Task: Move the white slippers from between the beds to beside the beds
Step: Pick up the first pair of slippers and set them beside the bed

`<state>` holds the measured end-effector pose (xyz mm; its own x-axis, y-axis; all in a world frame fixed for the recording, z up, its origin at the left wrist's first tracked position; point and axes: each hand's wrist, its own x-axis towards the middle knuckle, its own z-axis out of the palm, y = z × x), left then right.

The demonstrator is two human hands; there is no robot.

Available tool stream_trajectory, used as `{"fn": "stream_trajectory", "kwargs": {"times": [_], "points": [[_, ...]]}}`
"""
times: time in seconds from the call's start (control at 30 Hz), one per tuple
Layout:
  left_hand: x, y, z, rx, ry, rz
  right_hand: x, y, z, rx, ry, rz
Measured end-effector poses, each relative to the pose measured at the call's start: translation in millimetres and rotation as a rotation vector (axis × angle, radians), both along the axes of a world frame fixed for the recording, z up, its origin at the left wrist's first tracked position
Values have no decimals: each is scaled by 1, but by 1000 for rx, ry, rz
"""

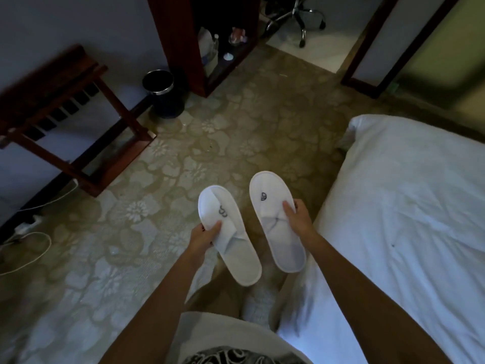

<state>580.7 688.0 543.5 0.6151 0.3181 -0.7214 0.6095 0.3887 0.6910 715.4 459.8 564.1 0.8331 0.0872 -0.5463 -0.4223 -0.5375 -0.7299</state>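
I hold two white slippers above the patterned carpet, toes pointing away from me. My left hand (205,236) grips the left slipper (228,237) by its outer edge, thumb on the strap. The right slipper (275,219) is held at its right edge by my right hand (299,219), fingers resting on the strap. Each slipper has a small dark logo on top. A bed (399,232) with white bedding lies just right of the slippers, its near edge almost under my right forearm.
A dark wooden luggage rack (60,111) stands at the left wall, with white cables (34,243) on the floor below it. A black bin (162,93) sits by a wooden cabinet (194,43). An office chair base (296,17) shows beyond. Floral carpet (223,132) spreads ahead.
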Motion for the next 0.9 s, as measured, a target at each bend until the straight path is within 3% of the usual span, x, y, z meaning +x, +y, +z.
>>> {"fn": "stream_trajectory", "kwargs": {"times": [0.27,0.53,0.67,0.9], "points": [[142,-4,-50,-146,66,105,163,26,-34,-138,73,114],[231,-15,-115,-171,179,250,288,45,-94,-228,152,263],[269,-36,-201,-183,229,350,341,54,-180,-301,130,408],[319,-85,-403,-237,279,454,404,44,-412,-443,91,594]]}}
